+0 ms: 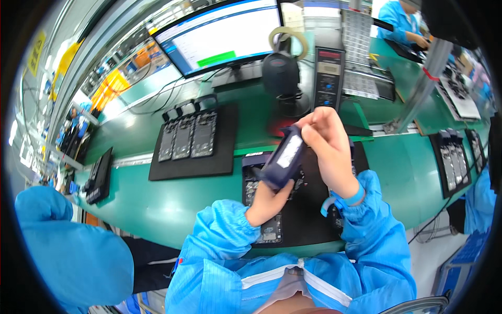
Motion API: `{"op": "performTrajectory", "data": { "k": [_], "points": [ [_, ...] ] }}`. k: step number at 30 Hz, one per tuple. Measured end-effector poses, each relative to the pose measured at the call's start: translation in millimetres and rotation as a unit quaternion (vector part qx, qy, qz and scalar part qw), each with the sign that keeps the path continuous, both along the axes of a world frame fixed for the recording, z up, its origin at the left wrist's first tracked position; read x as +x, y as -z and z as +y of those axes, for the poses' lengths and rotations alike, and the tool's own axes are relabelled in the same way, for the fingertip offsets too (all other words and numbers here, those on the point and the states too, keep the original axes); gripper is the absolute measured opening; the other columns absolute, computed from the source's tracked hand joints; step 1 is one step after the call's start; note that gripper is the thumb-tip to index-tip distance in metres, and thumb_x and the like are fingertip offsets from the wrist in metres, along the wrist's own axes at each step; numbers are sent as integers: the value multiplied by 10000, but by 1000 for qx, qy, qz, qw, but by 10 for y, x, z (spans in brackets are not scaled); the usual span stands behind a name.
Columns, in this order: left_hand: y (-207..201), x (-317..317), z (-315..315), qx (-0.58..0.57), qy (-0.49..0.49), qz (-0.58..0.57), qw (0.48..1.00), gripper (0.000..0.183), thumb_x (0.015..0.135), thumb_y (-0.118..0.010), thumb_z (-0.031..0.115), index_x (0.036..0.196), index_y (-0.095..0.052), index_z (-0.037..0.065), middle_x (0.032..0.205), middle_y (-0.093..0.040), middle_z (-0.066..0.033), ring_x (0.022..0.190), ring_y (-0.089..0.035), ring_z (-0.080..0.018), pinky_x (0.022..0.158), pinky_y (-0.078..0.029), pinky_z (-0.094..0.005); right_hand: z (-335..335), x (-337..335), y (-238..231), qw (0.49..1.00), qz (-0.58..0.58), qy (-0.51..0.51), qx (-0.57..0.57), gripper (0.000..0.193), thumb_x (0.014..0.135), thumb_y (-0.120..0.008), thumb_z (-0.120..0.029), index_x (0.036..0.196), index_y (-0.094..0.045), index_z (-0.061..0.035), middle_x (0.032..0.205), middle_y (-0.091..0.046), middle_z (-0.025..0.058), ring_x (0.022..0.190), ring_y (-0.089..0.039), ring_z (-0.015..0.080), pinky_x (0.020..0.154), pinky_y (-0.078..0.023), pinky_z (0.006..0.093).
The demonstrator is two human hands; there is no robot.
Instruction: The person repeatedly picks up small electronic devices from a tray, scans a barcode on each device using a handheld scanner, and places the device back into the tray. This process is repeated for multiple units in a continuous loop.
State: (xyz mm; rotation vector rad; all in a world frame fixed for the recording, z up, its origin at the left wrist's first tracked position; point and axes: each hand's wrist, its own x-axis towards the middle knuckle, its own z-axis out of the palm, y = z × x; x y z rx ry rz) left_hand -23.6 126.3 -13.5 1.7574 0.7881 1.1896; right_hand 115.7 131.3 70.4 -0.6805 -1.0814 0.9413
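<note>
Evidently we have our 2 hands on 1 dark slab (280, 170) with a white label (289, 152), raised at a tilt above the black mat (308, 227) on the green table (157, 209), near the black scanner (281, 76). Our left hand (267, 203) is closed around its lower end; our right hand (327, 141) pinches the upper end between thumb and fingers, so the slab lies between them.

We judge it light enough for a fingertip hold, and fairly stiff, though blur hides whether its edges flex. The faces look smooth and may slip, so we would grip the long edges rather than press the middle. We would treat it as fragile, sparing the label and the upper end, where loose-looking dark material stands out.
</note>
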Motion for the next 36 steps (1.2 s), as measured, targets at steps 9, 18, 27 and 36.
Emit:
{"op": "performTrajectory", "data": {
  "k": [9, 18, 27, 36],
  "points": [
    [132, -57, -197, -335, 139, -119, 924, 745, 753, -501, -84, 1351, -84, 72, 1227, -406, -120, 1063, -454, -180, 894, -376, -301, 720, 1348, 547, 869, 288, 390, -96, 213, 799, -522, -275, 831, -454, -75, 673, -438, 5, 514, -399, 88, 462, -312, 225],
    [220, -88, -365, -228, 166, 10, 959, 909, 708, -461, -126, 1362, 110, 144, 1385, -113, -164, 1248, -225, -245, 1003, -212, -335, 786, 1554, 731, 889, 86, 443, -85, 305, 823, -541, -285, 689, -516, -13, 606, -429, -5, 542, -340, 70, 491, -286, 242],
    [-48, -86, -405, 184, 162, 278, 929, 708, 720, -589, 113, 1330, -231, 82, 1367, -151, -237, 1232, -225, -409, 1011, -194, -460, 611, 1351, 441, 920, -17, 390, 31, 183, 820, -569, -150, 702, -528, -17, 604, -486, -21, 550, -388, 35, 473, -305, 203],
    [358, 123, -228, 298, 201, 406, 840, 513, 781, -547, 329, 1222, -422, 98, 1326, -298, -158, 1200, -289, -382, 976, -218, -530, 393, 799, 251, 822, -557, -60, -102, 328, 783, -586, -291, 938, -499, -16, 768, -564, 123, 701, -552, 236, 620, -425, 334]
  ]
}}
